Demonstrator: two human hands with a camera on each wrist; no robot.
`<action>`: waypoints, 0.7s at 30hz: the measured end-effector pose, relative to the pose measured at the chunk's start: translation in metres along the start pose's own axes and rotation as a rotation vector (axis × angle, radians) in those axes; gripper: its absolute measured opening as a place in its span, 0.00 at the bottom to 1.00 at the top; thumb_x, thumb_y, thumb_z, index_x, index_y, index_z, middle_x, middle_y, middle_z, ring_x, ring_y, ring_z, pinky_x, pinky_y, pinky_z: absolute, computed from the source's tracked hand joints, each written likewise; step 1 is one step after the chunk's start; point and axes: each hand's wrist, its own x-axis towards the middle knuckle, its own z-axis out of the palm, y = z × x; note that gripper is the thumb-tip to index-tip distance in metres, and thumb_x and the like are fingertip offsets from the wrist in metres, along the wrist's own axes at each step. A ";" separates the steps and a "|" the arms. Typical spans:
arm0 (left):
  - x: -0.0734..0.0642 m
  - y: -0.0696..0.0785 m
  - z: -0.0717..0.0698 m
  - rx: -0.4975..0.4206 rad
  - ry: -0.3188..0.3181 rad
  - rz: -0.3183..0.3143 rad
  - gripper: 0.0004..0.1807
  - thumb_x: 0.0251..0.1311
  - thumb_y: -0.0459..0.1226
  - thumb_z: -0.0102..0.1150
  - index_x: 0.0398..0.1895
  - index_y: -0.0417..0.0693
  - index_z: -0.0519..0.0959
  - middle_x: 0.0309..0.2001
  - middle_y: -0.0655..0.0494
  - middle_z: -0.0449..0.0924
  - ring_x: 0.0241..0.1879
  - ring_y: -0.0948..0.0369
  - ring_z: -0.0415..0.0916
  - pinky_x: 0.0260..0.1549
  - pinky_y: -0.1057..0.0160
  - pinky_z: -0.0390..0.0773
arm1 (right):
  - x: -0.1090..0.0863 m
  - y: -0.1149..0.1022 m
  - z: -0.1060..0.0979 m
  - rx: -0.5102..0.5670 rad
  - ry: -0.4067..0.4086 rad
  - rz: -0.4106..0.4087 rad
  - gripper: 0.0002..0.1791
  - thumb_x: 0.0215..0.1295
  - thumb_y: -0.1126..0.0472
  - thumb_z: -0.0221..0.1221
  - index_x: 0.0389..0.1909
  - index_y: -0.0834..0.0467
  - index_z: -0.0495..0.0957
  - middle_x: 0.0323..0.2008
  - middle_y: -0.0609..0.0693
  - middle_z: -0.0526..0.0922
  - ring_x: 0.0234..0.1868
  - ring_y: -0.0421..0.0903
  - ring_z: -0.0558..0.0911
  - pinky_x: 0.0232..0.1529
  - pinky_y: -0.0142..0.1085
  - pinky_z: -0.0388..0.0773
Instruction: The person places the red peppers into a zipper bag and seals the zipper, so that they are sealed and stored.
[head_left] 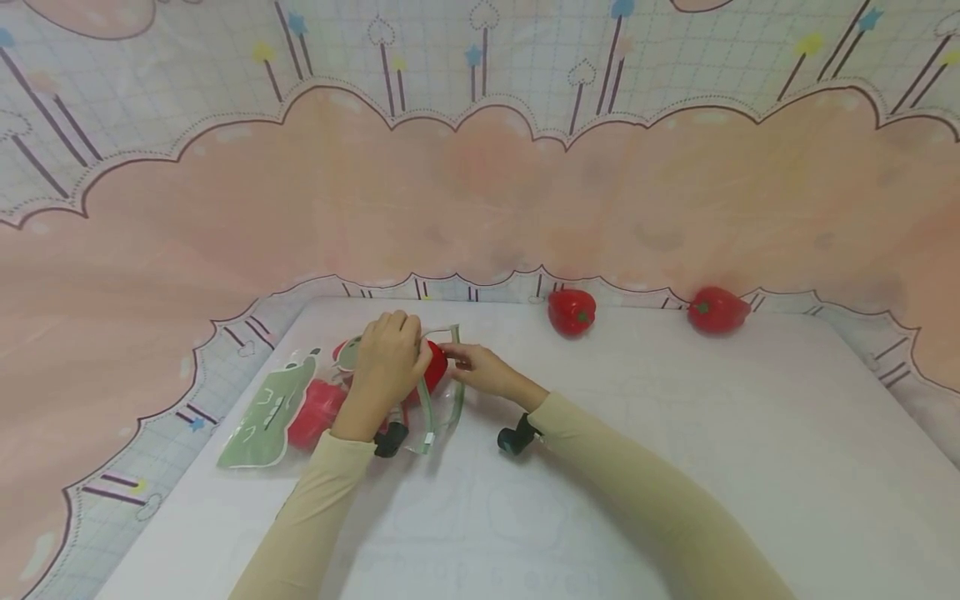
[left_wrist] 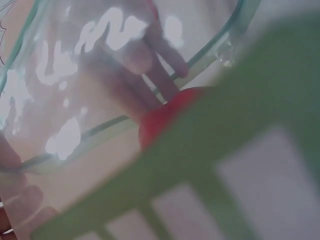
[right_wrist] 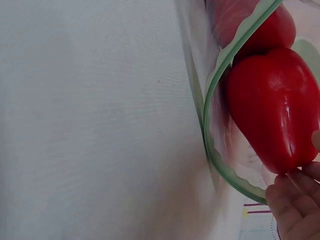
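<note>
A clear zip bag [head_left: 258, 421] with green cartoon print lies on its side at the table's left. Its green-rimmed mouth [right_wrist: 206, 120] gapes towards the right. One red bell pepper [head_left: 315, 412] shows through the plastic deeper inside. Another red bell pepper [right_wrist: 275, 105] is just within the mouth. From above, my left hand [head_left: 386, 362] grips the bag near its opening, partly covering that pepper. My right hand [head_left: 487, 371] reaches in from the right and pinches the pepper's end with thumb and fingertips. Through glare on the plastic, the left wrist view shows fingers beside the red pepper [left_wrist: 162, 115].
Two more red bell peppers stand apart along the table's back edge, one pepper [head_left: 572, 312] near the middle and one pepper [head_left: 717, 311] at the right. Patterned cloth [head_left: 525, 200] hangs behind the white table [head_left: 637, 392]. Dark wrist cameras sit under both wrists.
</note>
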 end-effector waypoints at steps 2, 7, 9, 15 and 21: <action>0.000 0.000 0.000 0.000 0.005 0.000 0.07 0.52 0.35 0.58 0.26 0.40 0.73 0.26 0.47 0.73 0.29 0.52 0.70 0.32 0.57 0.73 | -0.001 0.001 0.000 -0.011 -0.015 -0.010 0.27 0.64 0.71 0.51 0.65 0.68 0.63 0.64 0.62 0.69 0.65 0.56 0.70 0.62 0.43 0.68; 0.000 -0.001 0.002 -0.004 0.014 0.001 0.07 0.52 0.35 0.58 0.25 0.40 0.73 0.26 0.47 0.73 0.28 0.53 0.69 0.30 0.58 0.73 | -0.004 0.002 -0.001 -0.010 -0.014 -0.023 0.27 0.64 0.69 0.52 0.64 0.68 0.63 0.64 0.63 0.68 0.65 0.57 0.70 0.62 0.43 0.68; 0.000 -0.001 0.002 -0.002 0.010 0.000 0.07 0.52 0.36 0.59 0.25 0.41 0.73 0.26 0.47 0.73 0.28 0.53 0.69 0.30 0.58 0.73 | -0.005 0.002 -0.002 0.004 -0.011 -0.011 0.27 0.64 0.69 0.53 0.64 0.67 0.63 0.64 0.62 0.68 0.65 0.56 0.70 0.62 0.43 0.69; -0.001 0.000 0.001 -0.004 -0.007 -0.014 0.07 0.52 0.36 0.59 0.25 0.41 0.72 0.26 0.47 0.73 0.29 0.53 0.69 0.31 0.58 0.73 | -0.011 0.002 -0.008 0.038 -0.013 0.005 0.29 0.63 0.68 0.55 0.65 0.67 0.63 0.65 0.61 0.68 0.66 0.56 0.69 0.61 0.43 0.69; -0.002 -0.001 0.001 -0.006 -0.015 -0.019 0.07 0.52 0.35 0.58 0.25 0.41 0.72 0.26 0.48 0.73 0.29 0.53 0.70 0.32 0.58 0.73 | -0.017 0.002 -0.017 0.059 -0.012 0.003 0.31 0.61 0.67 0.57 0.65 0.67 0.62 0.65 0.61 0.67 0.66 0.55 0.68 0.62 0.45 0.68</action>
